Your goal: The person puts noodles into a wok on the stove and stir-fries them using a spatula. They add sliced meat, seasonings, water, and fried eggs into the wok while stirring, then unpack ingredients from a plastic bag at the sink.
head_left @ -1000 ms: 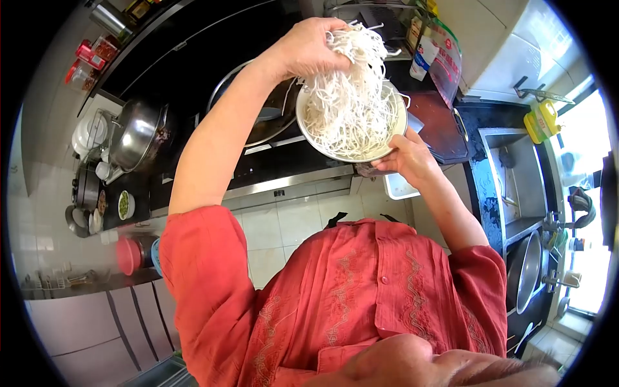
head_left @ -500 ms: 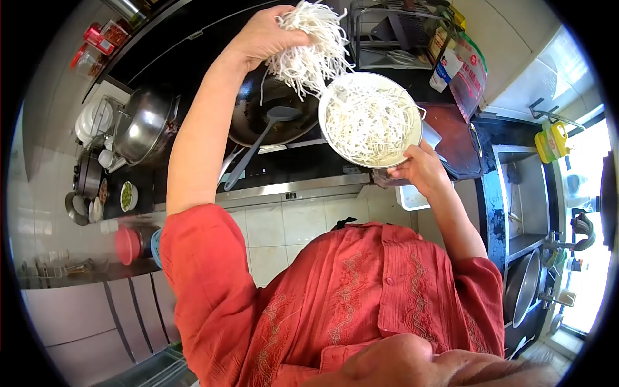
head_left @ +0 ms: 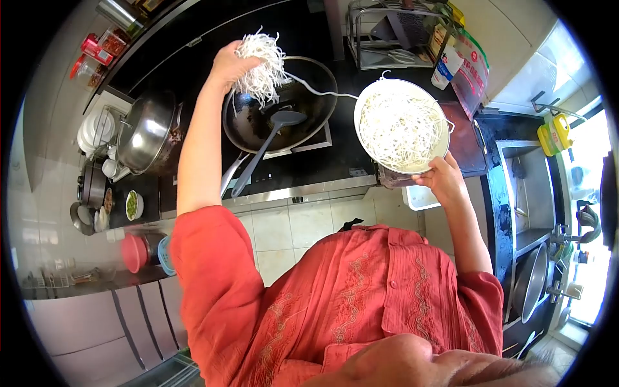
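My left hand (head_left: 231,66) is closed around a bundle of white noodles (head_left: 261,69), holding it over the left side of a dark wok (head_left: 313,97) on the stove. One long strand stretches from this bundle across to the white bowl (head_left: 358,132). That bowl is full of more noodles (head_left: 400,129) and tilts a little toward me. Its near rim is gripped by my right hand (head_left: 443,179), thumb at the edge. A grey spatula (head_left: 288,118) rests in the wok, its handle pointing toward the counter's front edge.
A lidded steel pot (head_left: 149,134) stands left of the wok, with a small bowl of chopped greens (head_left: 133,205) nearer me. At the back right is a metal rack (head_left: 393,55). Right of the bowl lie a reddish-brown board (head_left: 474,151) and the sink (head_left: 530,193).
My left hand has carried the noodles left and down, from behind the wok to over it. The bowl in my right hand has shifted right, uncovering more of the wok.
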A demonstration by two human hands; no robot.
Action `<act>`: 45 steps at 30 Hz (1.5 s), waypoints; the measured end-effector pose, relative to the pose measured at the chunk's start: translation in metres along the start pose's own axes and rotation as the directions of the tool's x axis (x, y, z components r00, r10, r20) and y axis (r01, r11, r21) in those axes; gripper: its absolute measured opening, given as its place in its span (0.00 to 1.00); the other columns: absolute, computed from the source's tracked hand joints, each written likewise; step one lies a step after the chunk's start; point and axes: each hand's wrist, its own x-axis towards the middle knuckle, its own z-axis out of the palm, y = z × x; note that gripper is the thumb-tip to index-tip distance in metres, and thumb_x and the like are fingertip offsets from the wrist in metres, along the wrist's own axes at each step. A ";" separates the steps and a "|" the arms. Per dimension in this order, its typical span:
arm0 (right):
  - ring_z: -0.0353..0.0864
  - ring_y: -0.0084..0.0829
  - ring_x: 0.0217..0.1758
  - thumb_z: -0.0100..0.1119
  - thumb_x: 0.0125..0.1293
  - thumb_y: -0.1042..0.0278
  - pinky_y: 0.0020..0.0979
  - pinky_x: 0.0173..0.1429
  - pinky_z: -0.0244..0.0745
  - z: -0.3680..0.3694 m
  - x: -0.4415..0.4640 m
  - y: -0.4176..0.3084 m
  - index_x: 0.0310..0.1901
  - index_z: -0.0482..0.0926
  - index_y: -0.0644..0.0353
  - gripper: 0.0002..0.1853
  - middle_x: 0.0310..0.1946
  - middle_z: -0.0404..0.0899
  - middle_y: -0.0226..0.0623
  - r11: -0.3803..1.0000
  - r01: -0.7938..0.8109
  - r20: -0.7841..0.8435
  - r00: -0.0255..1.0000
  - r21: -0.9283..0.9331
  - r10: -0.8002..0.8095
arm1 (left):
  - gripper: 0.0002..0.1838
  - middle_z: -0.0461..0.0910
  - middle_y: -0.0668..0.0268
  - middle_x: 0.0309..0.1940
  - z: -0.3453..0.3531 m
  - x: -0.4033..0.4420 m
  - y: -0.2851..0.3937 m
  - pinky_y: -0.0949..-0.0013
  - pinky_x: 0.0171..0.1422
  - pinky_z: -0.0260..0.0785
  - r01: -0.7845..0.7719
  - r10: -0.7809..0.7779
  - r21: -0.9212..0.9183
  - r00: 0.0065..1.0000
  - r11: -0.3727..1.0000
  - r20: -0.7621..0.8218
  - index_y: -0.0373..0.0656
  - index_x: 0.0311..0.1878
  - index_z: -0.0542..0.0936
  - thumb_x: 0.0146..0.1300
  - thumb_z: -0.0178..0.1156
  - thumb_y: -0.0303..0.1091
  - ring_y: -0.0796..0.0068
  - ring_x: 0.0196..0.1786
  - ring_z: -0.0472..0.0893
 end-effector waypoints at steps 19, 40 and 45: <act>0.84 0.44 0.32 0.41 0.61 0.77 0.35 0.34 0.82 -0.037 -0.021 0.016 0.62 0.58 0.67 0.25 0.47 0.77 0.56 0.998 0.021 -0.001 1.000 0.060 -0.021 | 0.31 0.78 0.52 0.55 0.036 -0.034 0.046 0.64 0.64 0.69 -0.215 0.188 0.551 0.976 0.806 0.106 0.41 0.58 0.77 0.48 0.70 0.39 0.57 0.59 0.77; 0.84 0.40 0.29 0.43 0.62 0.77 0.34 0.31 0.83 -0.086 -0.047 0.015 0.65 0.55 0.62 0.28 0.43 0.80 0.53 0.997 -0.043 0.148 0.988 0.061 0.034 | 0.38 0.68 0.50 0.62 0.256 -0.160 0.128 0.59 0.70 0.61 -0.691 0.397 0.258 0.635 0.675 0.663 0.35 0.62 0.70 0.45 0.70 0.34 0.53 0.66 0.68; 0.84 0.40 0.29 0.42 0.61 0.77 0.34 0.30 0.81 -0.092 -0.052 0.014 0.64 0.56 0.62 0.27 0.42 0.80 0.51 0.997 -0.072 0.103 0.992 0.038 0.068 | 0.42 0.65 0.48 0.64 0.294 -0.172 0.129 0.58 0.72 0.59 -0.735 0.321 0.416 0.633 0.535 0.705 0.34 0.65 0.65 0.44 0.69 0.34 0.48 0.68 0.63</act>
